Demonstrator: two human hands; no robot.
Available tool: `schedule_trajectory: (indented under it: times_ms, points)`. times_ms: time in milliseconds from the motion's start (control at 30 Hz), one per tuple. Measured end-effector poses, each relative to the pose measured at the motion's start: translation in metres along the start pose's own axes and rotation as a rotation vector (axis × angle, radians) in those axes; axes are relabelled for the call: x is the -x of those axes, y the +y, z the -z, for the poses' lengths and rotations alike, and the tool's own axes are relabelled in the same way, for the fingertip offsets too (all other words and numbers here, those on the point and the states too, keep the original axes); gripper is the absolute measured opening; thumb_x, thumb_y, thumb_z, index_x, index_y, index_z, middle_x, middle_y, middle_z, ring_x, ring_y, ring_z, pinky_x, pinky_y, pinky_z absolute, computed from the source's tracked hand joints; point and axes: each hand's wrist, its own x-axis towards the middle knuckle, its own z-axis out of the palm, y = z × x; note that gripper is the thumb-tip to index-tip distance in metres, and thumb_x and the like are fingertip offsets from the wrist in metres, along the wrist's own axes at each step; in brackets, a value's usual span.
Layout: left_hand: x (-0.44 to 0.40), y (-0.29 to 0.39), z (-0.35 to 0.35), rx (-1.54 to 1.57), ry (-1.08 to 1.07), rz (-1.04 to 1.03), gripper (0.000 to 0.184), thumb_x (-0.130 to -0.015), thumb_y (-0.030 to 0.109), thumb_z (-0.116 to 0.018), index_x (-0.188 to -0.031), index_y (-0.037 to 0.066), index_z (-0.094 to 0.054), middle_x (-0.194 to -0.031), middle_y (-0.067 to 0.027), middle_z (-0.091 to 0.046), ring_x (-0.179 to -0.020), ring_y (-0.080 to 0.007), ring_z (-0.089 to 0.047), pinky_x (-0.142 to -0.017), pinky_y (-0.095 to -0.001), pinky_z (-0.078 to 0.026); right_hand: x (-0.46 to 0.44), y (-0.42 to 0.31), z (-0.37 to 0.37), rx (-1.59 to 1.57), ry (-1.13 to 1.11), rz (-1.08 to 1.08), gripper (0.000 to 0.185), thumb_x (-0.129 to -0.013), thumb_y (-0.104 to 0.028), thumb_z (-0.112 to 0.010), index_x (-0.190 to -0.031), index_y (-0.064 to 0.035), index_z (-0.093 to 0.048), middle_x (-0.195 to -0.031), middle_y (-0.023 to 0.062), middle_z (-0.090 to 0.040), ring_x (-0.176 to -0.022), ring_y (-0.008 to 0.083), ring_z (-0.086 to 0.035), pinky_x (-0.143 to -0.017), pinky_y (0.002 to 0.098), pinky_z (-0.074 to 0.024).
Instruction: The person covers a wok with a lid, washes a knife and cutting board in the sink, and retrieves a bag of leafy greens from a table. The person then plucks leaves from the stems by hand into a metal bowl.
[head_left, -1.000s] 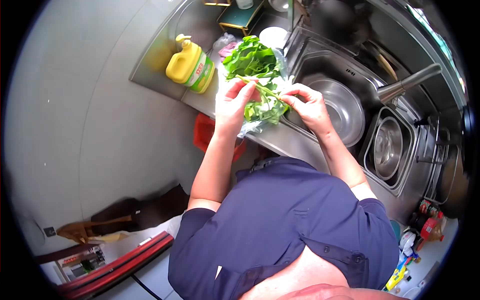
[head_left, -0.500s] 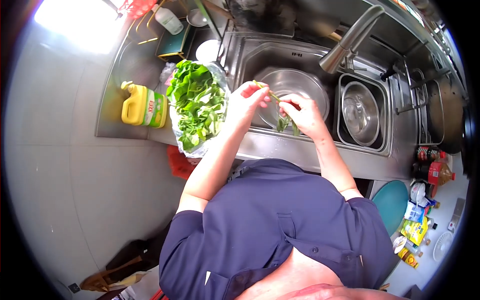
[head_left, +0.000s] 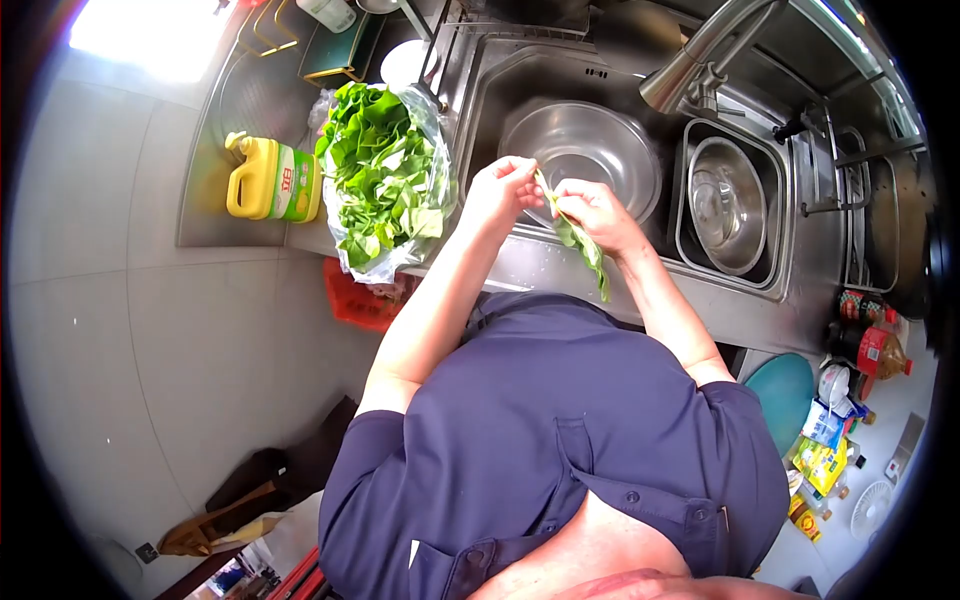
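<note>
A sprig of leafy greens [head_left: 580, 247] stretches between my two hands over the front rim of the sink. My left hand [head_left: 505, 195] pinches the upper end of its stem. The fingers of my right hand [head_left: 597, 214] close on the stem lower down, and the leaves droop below them. Behind both hands, a round metal bowl [head_left: 625, 150] rests in the large sink basin [head_left: 490, 110]. To the left, a clear plastic bag [head_left: 440, 165] full of loose green leaves [head_left: 380, 170] lies on the counter.
A yellow jug [head_left: 255, 180] stands left of the bag. The faucet [head_left: 690, 70] reaches in from the upper right. Another metal bowl [head_left: 725, 205] sits in the smaller basin. A red basket [head_left: 355, 300] is below the counter edge; bottles [head_left: 880, 350] and packets line the right side.
The sprig's leaves have swung from over the bowl to the near side of the sink rim. My hands remain close together on the stem. The whole view has shifted slightly.
</note>
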Motion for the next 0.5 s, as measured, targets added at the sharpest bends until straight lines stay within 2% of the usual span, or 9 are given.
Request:
schedule_trajectory:
  times_ms: [100,167,200,233,267,300,333,400,500]
  points:
    - [0.006,-0.003,-0.004,-0.141,0.099,-0.136,0.011,-0.091,0.012,-0.059,-0.086,0.002,-0.060,-0.074,-0.0029,-0.060,-0.063,-0.0097,-0.057,-0.061,-0.0238,-0.049,-0.011,0.012,0.003,0.085,-0.045,0.011,0.016,-0.086,-0.012,-0.052,-0.078,-0.0013,-0.060,-0.067,-0.0028,-0.053,-0.064,0.0040,-0.045,-0.058,0.0212,-0.0362]
    - [0.025,0.004,-0.020,-0.475,0.092,-0.414,0.007,-0.090,0.007,-0.059,-0.090,0.001,-0.060,-0.077,-0.0034,-0.061,-0.069,-0.0084,-0.057,-0.065,-0.0217,-0.047,-0.023,0.037,0.006,0.170,0.017,0.098,0.016,-0.085,-0.012,-0.052,-0.078,-0.0005,-0.060,-0.067,-0.0024,-0.054,-0.065,0.0050,-0.046,-0.059,0.0224,-0.0379]
    - [0.034,0.007,-0.028,-0.588,0.092,-0.528,0.006,-0.090,0.006,-0.058,-0.090,0.001,-0.060,-0.079,-0.0038,-0.061,-0.072,-0.0085,-0.058,-0.067,-0.0216,-0.047,-0.019,0.014,0.005,0.234,0.043,0.127,0.016,-0.085,-0.011,-0.051,-0.079,0.0001,-0.060,-0.069,-0.0019,-0.055,-0.069,0.0066,-0.048,-0.062,0.0240,-0.0401]
    - [0.040,0.009,-0.034,-0.702,0.095,-0.645,0.005,-0.090,0.005,-0.057,-0.090,0.001,-0.061,-0.081,-0.0042,-0.061,-0.074,-0.0087,-0.058,-0.069,-0.0216,-0.047,-0.019,0.007,0.003,0.160,0.081,0.201,0.016,-0.086,-0.012,-0.050,-0.077,-0.0011,-0.058,-0.064,-0.0030,-0.051,-0.061,0.0047,-0.044,-0.055,0.0222,-0.0363]
    - [0.043,0.011,-0.037,-0.646,0.078,-0.721,0.004,-0.091,0.003,-0.056,-0.091,0.001,-0.059,-0.085,-0.0056,-0.062,-0.077,-0.0097,-0.058,-0.072,-0.0223,-0.048,-0.017,-0.001,0.004,-0.094,0.035,0.088,0.016,-0.087,-0.012,-0.050,-0.076,-0.0022,-0.057,-0.062,-0.0042,-0.047,-0.056,0.0034,-0.040,-0.051,0.0210,-0.0322]
    - [0.043,0.016,-0.037,-0.375,0.044,-0.669,0.005,-0.093,0.005,-0.054,-0.094,0.001,-0.057,-0.087,-0.0067,-0.062,-0.077,-0.0118,-0.059,-0.074,-0.0254,-0.049,-0.013,-0.015,0.001,-0.349,-0.011,-0.029,0.017,-0.088,-0.013,-0.050,-0.075,-0.0034,-0.056,-0.060,-0.0054,-0.043,-0.052,0.0021,-0.035,-0.047,0.0199,-0.0281]
    - [0.040,0.020,-0.033,-0.197,0.063,-0.595,0.007,-0.092,0.007,-0.056,-0.094,0.001,-0.057,-0.087,-0.0073,-0.062,-0.077,-0.0133,-0.060,-0.074,-0.0269,-0.050,-0.006,-0.029,-0.007,-0.435,0.068,0.030,0.017,-0.089,-0.014,-0.050,-0.075,-0.0056,-0.055,-0.058,-0.0078,-0.036,-0.048,0.0005,-0.027,-0.044,0.0183,-0.0200]
    - [0.035,0.020,-0.024,0.094,-0.019,-0.474,0.008,-0.094,0.008,-0.053,-0.098,0.003,-0.056,-0.092,-0.0089,-0.062,-0.080,-0.0163,-0.060,-0.075,-0.0308,-0.051,0.000,-0.047,-0.006,-0.453,0.030,0.086,0.018,-0.089,-0.015,-0.051,-0.075,-0.0052,-0.055,-0.058,-0.0079,-0.037,-0.049,0.0007,-0.029,-0.044,0.0181,-0.0213]
    - [0.035,0.023,-0.024,0.186,-0.076,-0.430,0.008,-0.094,0.009,-0.053,-0.098,0.003,-0.056,-0.092,-0.0087,-0.061,-0.081,-0.0165,-0.060,-0.075,-0.0304,-0.051,0.007,-0.056,-0.008,-0.327,-0.061,0.093,0.017,-0.089,-0.017,-0.052,-0.077,-0.0053,-0.057,-0.058,-0.0072,-0.039,-0.050,-0.0001,-0.030,-0.045,0.0179,-0.0220]
